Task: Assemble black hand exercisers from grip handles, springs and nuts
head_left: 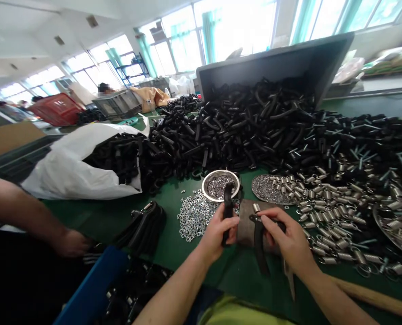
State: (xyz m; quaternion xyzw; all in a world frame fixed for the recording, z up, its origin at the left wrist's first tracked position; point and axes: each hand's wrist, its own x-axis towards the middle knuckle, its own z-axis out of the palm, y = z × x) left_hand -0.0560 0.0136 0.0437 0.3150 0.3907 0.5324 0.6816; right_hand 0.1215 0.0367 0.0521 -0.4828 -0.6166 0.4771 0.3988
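My left hand (218, 232) is closed around a black plastic handle (227, 205) that stands upright near a small steel bowl (209, 179) of washers. My right hand (287, 239) pinches the top of a second black handle (259, 246), which lies on a brown block (246, 216). A silver coil spring (256, 207) sits at the block's upper edge, just above my right fingertips. Loose washers (193, 215) are scattered on the green table left of my left hand.
A big heap of black handles (255, 126) spills from a tipped grey bin (275, 58). Springs (326, 212) cover the right side. A white bag (68, 167) of handles lies left. Another person's arm (28, 216) reaches in at left, by a blue crate (92, 289).
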